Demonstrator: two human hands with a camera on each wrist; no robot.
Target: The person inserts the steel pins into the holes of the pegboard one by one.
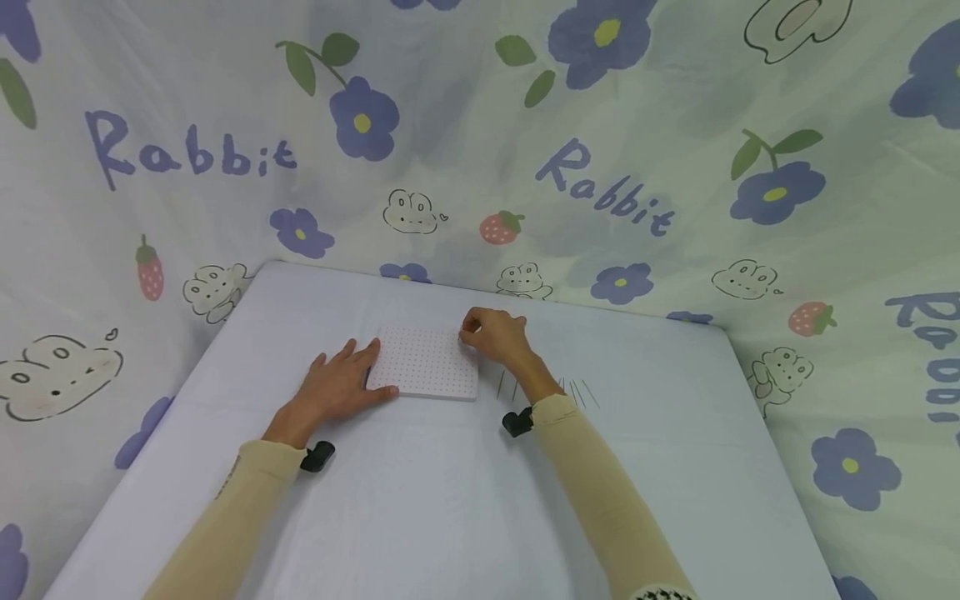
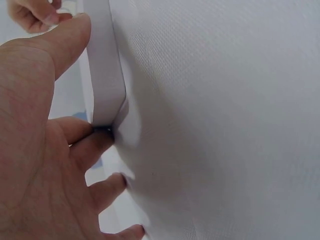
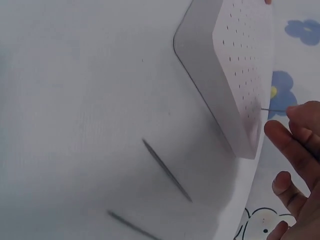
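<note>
A white square board (image 1: 427,363) dotted with rows of small holes lies flat on the white table (image 1: 450,500). My left hand (image 1: 337,387) lies flat beside it with straight fingers, the thumb (image 2: 65,40) and fingertips pressing against the board's left edge (image 2: 105,65). At the board's far right corner, my right hand (image 1: 491,333) pinches a thin pin (image 3: 272,110) between its fingertips just above the dotted face (image 3: 240,65). In the right wrist view the right hand (image 3: 295,145) has its fingers curled beside that corner.
Several thin dark pins (image 1: 543,390) lie loose on the table right of the board, behind my right wrist; two of these pins (image 3: 166,170) show in the right wrist view. A flower-and-rabbit printed cloth (image 1: 600,183) hangs around the table's edges.
</note>
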